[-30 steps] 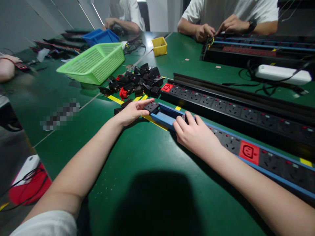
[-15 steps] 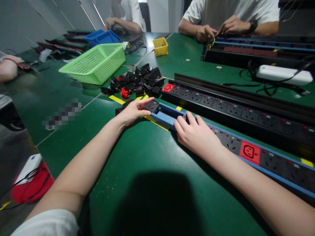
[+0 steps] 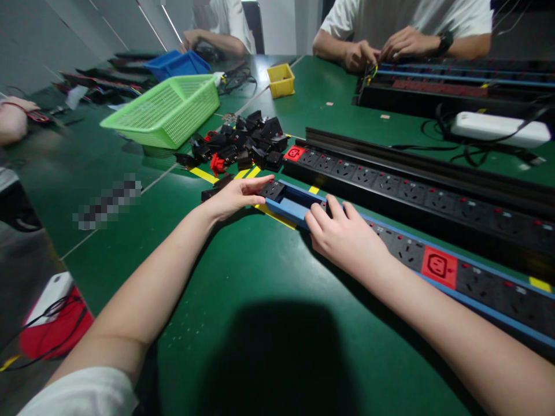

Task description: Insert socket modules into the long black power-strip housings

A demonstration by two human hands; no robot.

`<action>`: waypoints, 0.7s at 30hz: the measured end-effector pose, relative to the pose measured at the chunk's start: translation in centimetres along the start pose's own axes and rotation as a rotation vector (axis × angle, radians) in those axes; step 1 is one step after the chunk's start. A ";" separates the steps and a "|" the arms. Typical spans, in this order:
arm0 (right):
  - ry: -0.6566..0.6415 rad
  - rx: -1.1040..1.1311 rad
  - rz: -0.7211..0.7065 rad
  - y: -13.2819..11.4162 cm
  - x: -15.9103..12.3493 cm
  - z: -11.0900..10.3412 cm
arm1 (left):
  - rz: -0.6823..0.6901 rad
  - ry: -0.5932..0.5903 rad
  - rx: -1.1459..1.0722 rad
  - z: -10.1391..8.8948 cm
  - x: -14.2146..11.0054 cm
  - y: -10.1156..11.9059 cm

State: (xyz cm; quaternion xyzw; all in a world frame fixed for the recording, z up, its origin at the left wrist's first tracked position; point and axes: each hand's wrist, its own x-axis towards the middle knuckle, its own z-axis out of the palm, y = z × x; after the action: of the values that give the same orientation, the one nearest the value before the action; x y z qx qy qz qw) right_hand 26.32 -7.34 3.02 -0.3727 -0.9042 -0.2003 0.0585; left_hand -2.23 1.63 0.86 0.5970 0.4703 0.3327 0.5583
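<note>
One blue rail, likely stiff, slick; hold by side walls. Left hand pinches end socket module; right hand curls over rail, grip unclear.

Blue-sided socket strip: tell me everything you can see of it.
The blue-sided socket strip is a long narrow channel, perhaps painted metal, slanting over the green table and cut off at the picture's right edge. A black end socket sits at its left; then a bare stretch of blue floor, then more black sockets with small red parts and one red socket. The left hand touches the end socket; the right hand covers part of the row.
</note>
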 end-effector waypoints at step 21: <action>-0.019 0.075 0.033 0.2 0.1 -0.5 | 0.124 0.225 0.093 2.1 -0.3 -0.6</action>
State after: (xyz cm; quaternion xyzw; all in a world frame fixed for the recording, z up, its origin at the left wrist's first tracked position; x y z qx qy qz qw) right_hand 26.37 -7.33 3.56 -0.3869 -0.9054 -0.1614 0.0670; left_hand -0.49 0.59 -0.03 0.6089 0.5073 0.4092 0.4521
